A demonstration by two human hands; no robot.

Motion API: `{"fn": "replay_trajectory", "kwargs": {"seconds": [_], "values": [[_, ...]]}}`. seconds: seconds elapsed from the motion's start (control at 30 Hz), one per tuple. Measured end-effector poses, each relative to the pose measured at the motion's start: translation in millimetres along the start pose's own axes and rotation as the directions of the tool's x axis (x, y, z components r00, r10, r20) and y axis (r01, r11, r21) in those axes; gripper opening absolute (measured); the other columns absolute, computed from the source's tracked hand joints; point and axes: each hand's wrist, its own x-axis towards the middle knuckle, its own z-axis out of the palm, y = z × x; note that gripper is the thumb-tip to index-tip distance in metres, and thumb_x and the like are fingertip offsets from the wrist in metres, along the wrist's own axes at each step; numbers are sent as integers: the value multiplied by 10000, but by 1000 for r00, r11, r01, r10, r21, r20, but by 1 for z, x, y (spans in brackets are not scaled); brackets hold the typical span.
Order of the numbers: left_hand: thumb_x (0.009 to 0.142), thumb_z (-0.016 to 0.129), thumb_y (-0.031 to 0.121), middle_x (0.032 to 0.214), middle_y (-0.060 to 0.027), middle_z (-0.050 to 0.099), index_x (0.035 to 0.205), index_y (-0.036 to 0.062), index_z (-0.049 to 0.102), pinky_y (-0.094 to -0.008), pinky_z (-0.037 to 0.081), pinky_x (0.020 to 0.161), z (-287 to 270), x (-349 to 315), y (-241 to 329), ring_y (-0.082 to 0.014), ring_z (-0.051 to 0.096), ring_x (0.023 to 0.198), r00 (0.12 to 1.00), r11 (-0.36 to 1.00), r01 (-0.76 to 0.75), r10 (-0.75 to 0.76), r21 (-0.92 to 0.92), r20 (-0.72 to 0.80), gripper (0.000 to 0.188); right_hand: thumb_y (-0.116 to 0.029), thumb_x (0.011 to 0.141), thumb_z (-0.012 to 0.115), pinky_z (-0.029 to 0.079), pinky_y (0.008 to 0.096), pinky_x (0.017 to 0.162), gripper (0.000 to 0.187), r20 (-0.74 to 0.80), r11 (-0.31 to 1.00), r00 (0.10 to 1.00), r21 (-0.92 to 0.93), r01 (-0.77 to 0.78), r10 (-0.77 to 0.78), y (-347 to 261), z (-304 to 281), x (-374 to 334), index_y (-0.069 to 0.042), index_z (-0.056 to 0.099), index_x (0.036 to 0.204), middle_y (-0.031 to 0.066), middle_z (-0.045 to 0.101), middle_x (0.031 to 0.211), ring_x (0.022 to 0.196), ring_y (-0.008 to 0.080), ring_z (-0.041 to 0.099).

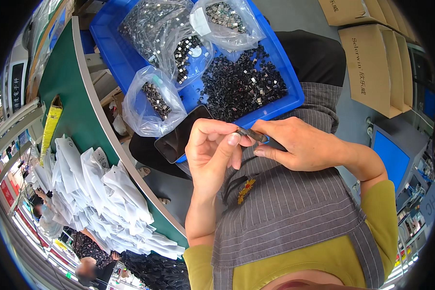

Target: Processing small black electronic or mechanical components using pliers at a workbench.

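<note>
Above my lap, my left hand (209, 153) pinches a tiny part between thumb and forefinger; fingertips mostly hide it, so its kind is unclear. My right hand (304, 144) is closed around dark-handled pliers (254, 135) with a bit of blue near the grip. Their jaws reach to the left fingertips at the small part. Just beyond both hands lies a blue tray (296, 98) with a heap of small black pieces (241, 87), some with shiny metal faces. Clear plastic bags (152, 104) of small metal-and-black parts rest in the tray.
A dark phone-like slab (176, 142) lies at the tray's near left corner. Left, a green table (65, 96) carries a pile of white plastic bags (99, 193) and a yellow strip (50, 128). Cardboard boxes (372, 67) and a blue screen (389, 154) stand right. Other people (89, 270) are lower left.
</note>
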Motion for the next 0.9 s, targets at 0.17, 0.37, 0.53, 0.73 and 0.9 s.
{"fn": "replay_trajectory", "kwargs": {"seconds": [0.17, 0.37, 0.53, 0.73, 0.9], "values": [[904, 547, -11, 831, -151, 658, 983, 17, 490, -168, 364, 430, -4, 3, -1, -59, 484, 483, 999, 998, 48, -47, -27, 22, 101, -152, 894, 570, 464, 412, 695, 215, 84, 996, 992, -20, -88, 89, -4, -6, 3, 3, 492, 1021, 180, 616, 882, 822, 364, 609], [897, 554, -17, 820, -148, 658, 969, 14, 507, -168, 352, 426, -7, 3, 0, -49, 473, 482, 995, 993, 100, -98, -65, 35, 91, -193, 910, 552, 453, 438, 717, 252, 138, 995, 986, -42, -90, 95, -5, -9, 3, 12, 477, 1038, 202, 609, 880, 846, 387, 593], [896, 562, -13, 824, -143, 661, 951, 11, 525, -166, 353, 433, -3, 3, 2, -50, 478, 495, 993, 993, 119, -119, 12, -7, 71, -196, 909, 564, 454, 433, 713, 256, 168, 988, 974, -51, -146, 152, -3, -10, 3, 5, 468, 1036, 193, 603, 910, 854, 384, 596], [906, 559, 4, 830, -132, 664, 951, 12, 526, -163, 352, 443, -2, 3, 1, -52, 493, 509, 993, 992, 117, -115, 56, -32, 57, -214, 916, 554, 442, 448, 687, 274, 159, 972, 963, -125, -201, 219, -5, -9, 4, 14, 465, 1039, 206, 598, 837, 807, 400, 584], [913, 558, 18, 825, -112, 664, 978, -5, 532, -188, 400, 470, 11, 6, 17, -59, 522, 557, 985, 970, 163, -151, 179, -81, 74, -214, 913, 560, 452, 437, 661, 296, 99, 979, 980, -124, -159, 172, -10, -11, 1, 22, 473, 1067, 193, 612, 794, 764, 391, 596]]}}
